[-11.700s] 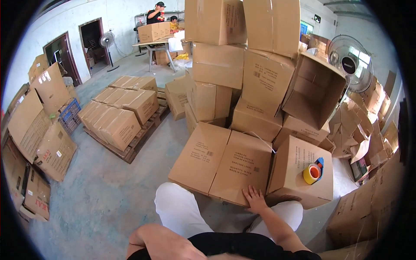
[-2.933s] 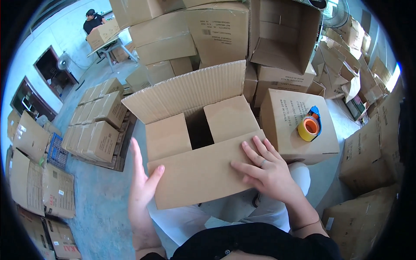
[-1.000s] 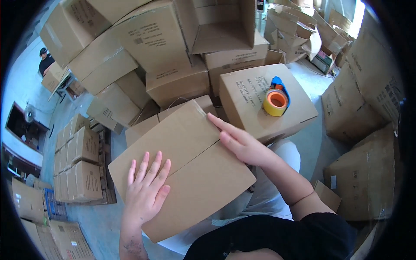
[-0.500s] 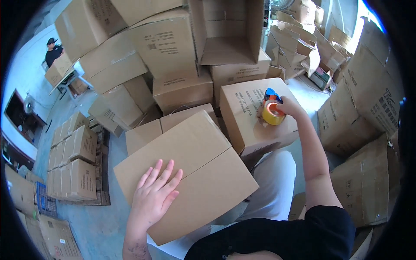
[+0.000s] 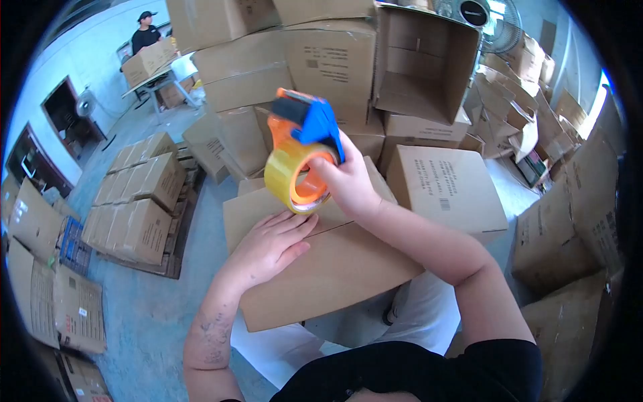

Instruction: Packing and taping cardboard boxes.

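Observation:
A closed brown cardboard box (image 5: 335,268) lies across my lap, with a seam running between its top flaps. My left hand (image 5: 271,244) rests flat on the box top, fingers stretched out beside the seam. Above the box, my right hand (image 5: 348,177) grips a tape dispenser (image 5: 319,127), blue and orange, loaded with a roll of yellowish tape. The dispenser is held in the air over the far part of the box, and my thumb reaches into the roll's core. Part of the seam is hidden behind the roll and my right hand.
Another carton (image 5: 449,184) stands just beyond at the right. Stacked boxes rise ahead, including an open empty one (image 5: 422,67). A pallet of small cartons (image 5: 134,221) sits on the floor at left. A person (image 5: 146,33) stands behind a far table. A fan (image 5: 492,23) is at the back.
My right hand has lifted the tape dispenser off the carton at right and brought it left over the box on my lap. The left hand stays flat on the box. The view has shifted.

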`<action>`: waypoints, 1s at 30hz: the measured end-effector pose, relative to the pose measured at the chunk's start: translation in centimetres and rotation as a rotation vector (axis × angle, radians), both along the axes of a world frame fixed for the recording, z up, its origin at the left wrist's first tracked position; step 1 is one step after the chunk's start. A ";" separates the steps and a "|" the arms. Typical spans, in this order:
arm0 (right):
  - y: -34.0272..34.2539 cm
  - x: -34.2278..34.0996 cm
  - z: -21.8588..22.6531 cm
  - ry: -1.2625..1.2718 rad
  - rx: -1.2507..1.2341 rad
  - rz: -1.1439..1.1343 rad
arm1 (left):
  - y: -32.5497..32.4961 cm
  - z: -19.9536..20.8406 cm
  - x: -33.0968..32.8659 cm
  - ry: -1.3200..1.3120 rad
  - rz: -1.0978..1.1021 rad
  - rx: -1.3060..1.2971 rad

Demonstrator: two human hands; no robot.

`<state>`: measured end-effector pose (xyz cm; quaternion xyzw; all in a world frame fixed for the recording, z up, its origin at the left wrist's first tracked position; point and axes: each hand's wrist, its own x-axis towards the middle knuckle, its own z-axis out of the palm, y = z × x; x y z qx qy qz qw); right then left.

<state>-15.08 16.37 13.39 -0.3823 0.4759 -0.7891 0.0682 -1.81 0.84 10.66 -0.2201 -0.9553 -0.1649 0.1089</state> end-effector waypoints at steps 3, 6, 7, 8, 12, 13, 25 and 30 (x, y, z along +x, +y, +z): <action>-0.1 -1.1 -2.0 0.341 0.048 -0.219 | -0.6 0.0 0.4 -0.025 -0.011 0.190; -0.3 0.4 -0.7 0.375 0.025 -0.262 | -1.6 0.4 1.9 -0.157 0.086 0.611; -0.5 0.0 -1.1 0.397 0.080 -0.270 | -2.0 0.9 2.1 -0.290 0.147 0.947; -0.4 -0.2 -1.3 0.405 0.076 -0.252 | -2.2 1.7 2.2 -0.274 0.161 0.952; -0.1 -0.1 -1.7 0.672 0.195 -0.394 | -1.6 6.1 2.8 0.125 0.209 1.331; 0.4 0.0 -1.4 0.773 0.234 -0.449 | -1.1 7.4 3.2 0.135 0.213 1.331; 1.0 1.2 -0.3 1.003 0.273 -0.525 | -1.8 6.8 3.1 -0.292 0.168 1.057; 1.3 1.7 0.1 0.995 0.385 -0.440 | -2.5 6.3 4.5 -0.239 0.204 1.019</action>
